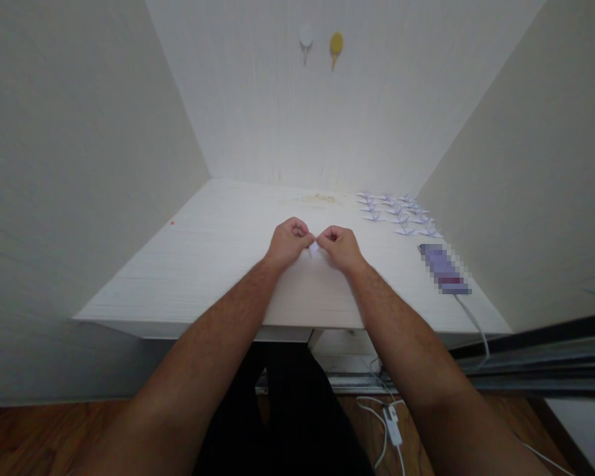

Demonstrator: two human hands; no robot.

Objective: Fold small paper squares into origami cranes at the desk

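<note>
A white desk (218,264) fills a pale-walled alcove above a wood floor. Two hooks (320,43), one white and one yellow, hang on the back wall over the desk. At the middle of the desk, the left hand (287,242) and right hand (341,246) meet, fingers curled, both pinching a small white paper (314,248) between them just above the surface. Toward the desk's far right corner lie rows of folded paper cranes (399,213). Nearer, at the right edge, a blurred phone (443,268) lies flat, its white cable (473,324) trailing off the desk.
</note>
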